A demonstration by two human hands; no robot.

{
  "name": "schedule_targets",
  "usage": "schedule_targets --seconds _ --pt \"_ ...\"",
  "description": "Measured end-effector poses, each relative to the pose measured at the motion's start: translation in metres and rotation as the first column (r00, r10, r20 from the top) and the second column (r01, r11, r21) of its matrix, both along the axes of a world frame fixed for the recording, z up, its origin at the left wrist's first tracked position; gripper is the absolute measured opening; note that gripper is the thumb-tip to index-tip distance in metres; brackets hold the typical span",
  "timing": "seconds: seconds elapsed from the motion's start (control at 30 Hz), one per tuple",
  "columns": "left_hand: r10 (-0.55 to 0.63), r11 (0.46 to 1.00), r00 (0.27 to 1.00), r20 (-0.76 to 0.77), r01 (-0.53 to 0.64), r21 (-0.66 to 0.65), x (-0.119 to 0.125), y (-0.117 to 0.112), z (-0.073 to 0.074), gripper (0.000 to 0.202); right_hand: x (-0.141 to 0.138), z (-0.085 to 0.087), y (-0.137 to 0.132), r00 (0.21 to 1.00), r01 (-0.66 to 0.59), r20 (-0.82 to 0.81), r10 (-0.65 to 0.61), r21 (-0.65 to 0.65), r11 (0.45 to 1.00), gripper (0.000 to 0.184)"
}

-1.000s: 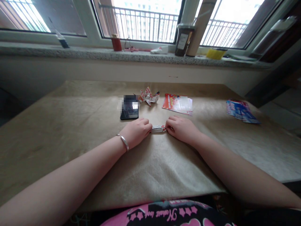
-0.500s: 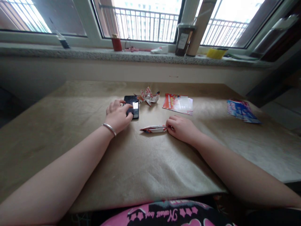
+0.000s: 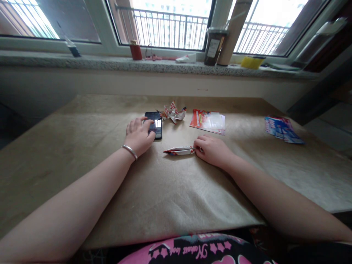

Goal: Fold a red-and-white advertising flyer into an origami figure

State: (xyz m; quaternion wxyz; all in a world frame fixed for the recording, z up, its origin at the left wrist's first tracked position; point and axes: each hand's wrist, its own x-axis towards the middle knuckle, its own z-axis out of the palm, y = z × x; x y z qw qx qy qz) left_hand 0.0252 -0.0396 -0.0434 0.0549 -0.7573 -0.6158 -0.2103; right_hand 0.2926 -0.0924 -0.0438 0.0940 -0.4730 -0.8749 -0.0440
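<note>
My left hand (image 3: 139, 135) lies over the left side of a black smartphone (image 3: 157, 132), fingers spread, with fingertips at its screen. The phone is flat on the table. My right hand (image 3: 210, 148) pinches the right end of a folded paper piece (image 3: 180, 150), white with red and dark print, which rests on the table. Beyond it sits a folded, star-like printed paper (image 3: 173, 113), near the phone's upper right corner. A stack of red-and-white printed sheets (image 3: 207, 121) lies just past my right hand.
Several blue printed cards (image 3: 284, 130) lie fanned at the right of the table (image 3: 170, 198). Along the granite windowsill (image 3: 104, 64) stand a red spool-like object (image 3: 135, 51), a dark lidded container (image 3: 214, 47), a cardboard tube (image 3: 233, 33) and a yellow item (image 3: 252, 62).
The fingers of my left hand have shifted slightly on the phone, and the wrist sits a little further right. My right hand and the folded paper have stayed put.
</note>
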Motion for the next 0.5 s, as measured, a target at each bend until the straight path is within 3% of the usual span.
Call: schedule_targets --seconds 0.13,0.27,0.4,0.5 --pt "-0.245 0.967 0.969 -0.033 0.246 0.06 0.013 -0.015 0.005 0.026 -0.001 0.002 -0.001 1.0 -0.002 0.006 0.002 -0.008 1.0 0.014" --pt "-0.519 0.854 0.852 -0.066 0.521 0.013 0.03 -0.03 0.006 0.027 -0.002 0.002 -0.001 1.0 0.001 0.006 -0.001 -0.002 1.0 0.015" --pt "-0.626 0.78 0.772 -0.106 0.622 -0.073 0.039 -0.034 0.002 0.022 -0.003 0.002 -0.001 1.0 -0.003 0.009 0.003 -0.004 1.0 0.014" --pt "-0.668 0.743 0.732 -0.131 0.666 -0.066 0.039 -0.031 -0.002 0.023 -0.003 0.001 0.0 1.0 -0.001 0.023 0.001 -0.003 1.0 0.014"
